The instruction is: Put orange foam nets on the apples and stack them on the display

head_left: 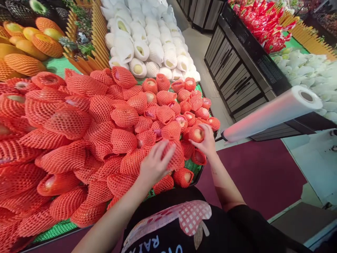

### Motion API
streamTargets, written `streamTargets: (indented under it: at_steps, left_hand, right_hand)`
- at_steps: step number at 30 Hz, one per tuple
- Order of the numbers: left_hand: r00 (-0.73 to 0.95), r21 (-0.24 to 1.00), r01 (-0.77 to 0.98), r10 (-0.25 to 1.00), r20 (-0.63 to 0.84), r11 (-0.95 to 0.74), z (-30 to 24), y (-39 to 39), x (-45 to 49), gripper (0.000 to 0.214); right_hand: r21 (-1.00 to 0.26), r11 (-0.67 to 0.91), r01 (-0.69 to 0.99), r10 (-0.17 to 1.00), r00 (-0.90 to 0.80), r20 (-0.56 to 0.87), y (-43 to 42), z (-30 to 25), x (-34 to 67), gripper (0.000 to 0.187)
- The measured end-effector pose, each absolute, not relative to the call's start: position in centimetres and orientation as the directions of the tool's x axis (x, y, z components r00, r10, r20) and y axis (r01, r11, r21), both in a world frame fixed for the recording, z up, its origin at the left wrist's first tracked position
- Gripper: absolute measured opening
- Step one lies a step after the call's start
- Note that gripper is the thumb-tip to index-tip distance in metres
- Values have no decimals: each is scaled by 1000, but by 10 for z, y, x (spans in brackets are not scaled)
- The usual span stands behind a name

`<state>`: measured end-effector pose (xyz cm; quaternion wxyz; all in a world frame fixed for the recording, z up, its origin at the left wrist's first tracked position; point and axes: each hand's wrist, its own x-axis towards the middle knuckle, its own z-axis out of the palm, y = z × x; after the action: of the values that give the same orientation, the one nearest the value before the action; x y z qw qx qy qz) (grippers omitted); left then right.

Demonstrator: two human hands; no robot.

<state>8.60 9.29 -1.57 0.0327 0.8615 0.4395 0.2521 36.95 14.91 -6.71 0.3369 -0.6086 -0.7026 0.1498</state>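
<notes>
My left hand (154, 163) has its fingers curled over an apple in a red foam net (177, 157). To its right, my right hand (207, 142) grips a red and yellow apple (196, 134) from its right side; red netting shows around that apple's lower left. Both hands are low over the right edge of the display, just above other netted apples (184, 177). Larger fruits in red foam nets (70, 121) are heaped to the left, their kind mostly covered by the netting. Green mesh matting (193, 166) shows between the pieces.
White-netted fruits (155, 52) lie in rows behind. At the back left, orange-netted mangoes (23, 45) sit beside a small wooden fence (101, 38). A plastic bag roll (273, 112) sticks out on the right, before a cabinet (239, 70) carrying red-wrapped fruit (263, 24).
</notes>
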Motion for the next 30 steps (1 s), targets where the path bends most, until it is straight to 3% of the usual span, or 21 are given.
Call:
streamTargets:
  at_steps: [2,4,6,8,12,16,19,22,26,30]
  left_hand:
    - [559,204,769,792,247,-606,-40,77,102,69]
    - [576,182,791,811,97,-584,-59,67,114,70]
    - [583,182,799,812,2,-574,-69,63,123,72]
    - [579,197,804,814,-49,-561,-71,64,129,78]
    - [605,304,770,793,-68,-561,-57,72,128,93]
    - [573,368,749,817,59,-552,-37,87,97,67]
    - [236,323,904,957,167,-279,-33,101,60,50]
    - [-136,267,960,974,183,84,-38,115,31,63]
    - [-378,288,894,922,77,343,-44,129,19,96]
    - [-482,407,805,876,28,431,-39,136,9,97]
  right_hand:
    - [-537,301,788,953,-262,150,159,-68,364,75]
    - [-456,366,811,924,-374,75,165,-66,354,89]
    - [-386,446,808,889,-449,87,169,-63,342,97]
    - [-323,568,757,817,-567,107,173,-61,328,90]
    - [-260,708,657,695,-714,88,191,-62,308,79]
    - [-265,729,631,672,-733,103,207,-67,309,72]
    - [-329,674,662,730,-665,157,211,-72,315,54]
    - [-464,571,677,820,-484,304,209,-80,319,36]
    - [-644,487,590,850,-148,506,203,-96,324,68]
    - [-674,427,603,813,70,578,197,-105,329,84]
